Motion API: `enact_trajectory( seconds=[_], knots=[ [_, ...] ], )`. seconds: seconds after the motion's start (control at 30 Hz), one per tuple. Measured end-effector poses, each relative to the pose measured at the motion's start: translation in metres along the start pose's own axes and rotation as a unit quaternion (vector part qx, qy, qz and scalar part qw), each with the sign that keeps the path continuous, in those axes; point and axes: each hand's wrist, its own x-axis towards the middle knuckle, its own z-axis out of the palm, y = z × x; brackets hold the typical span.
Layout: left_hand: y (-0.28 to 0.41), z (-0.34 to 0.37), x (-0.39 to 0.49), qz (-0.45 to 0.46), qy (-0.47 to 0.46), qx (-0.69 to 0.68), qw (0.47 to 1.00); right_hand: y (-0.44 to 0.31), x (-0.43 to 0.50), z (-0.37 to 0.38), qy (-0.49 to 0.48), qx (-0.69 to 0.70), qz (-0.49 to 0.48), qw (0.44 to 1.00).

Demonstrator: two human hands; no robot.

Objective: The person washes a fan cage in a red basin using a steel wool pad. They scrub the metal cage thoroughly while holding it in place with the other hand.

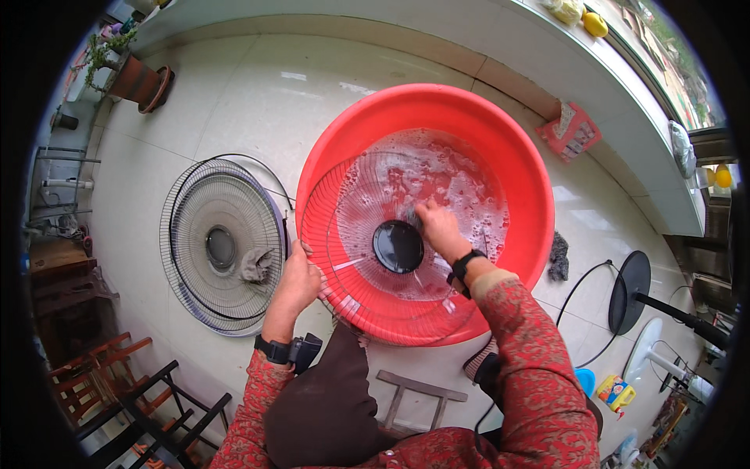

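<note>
A large red plastic basin with sudsy water stands on the floor before me. A round wire fan grille with a dark centre cap leans in it, partly over the near left rim. My left hand grips the grille's left edge. Just above the cap, my right hand is closed on a greyish scrubbing pad, mostly hidden by my fingers. Left of the basin lie more fan grilles, with a crumpled grey rag on top.
A dark cloth lies right of the basin, near a black fan stand base. Lower right are a yellow detergent bottle and a blue bowl. A pink bag leans by the wall. A potted plant stands upper left, wooden chairs lower left.
</note>
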Motion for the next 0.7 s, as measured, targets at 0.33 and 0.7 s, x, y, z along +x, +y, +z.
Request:
enact_trajectory(
  seconds=[0.33, 0.7],
  knots=[
    [-0.003, 0.001, -0.001, 0.001, 0.006, 0.024, 1.000, -0.003, 0.026, -0.001, 0.009, 0.050, -0.049, 0.998],
    [0.026, -0.041, -0.007, 0.105, 0.145, -0.255, 0.950, 0.019, 0.045, 0.004, 0.022, 0.063, 0.151, 0.986]
  ],
)
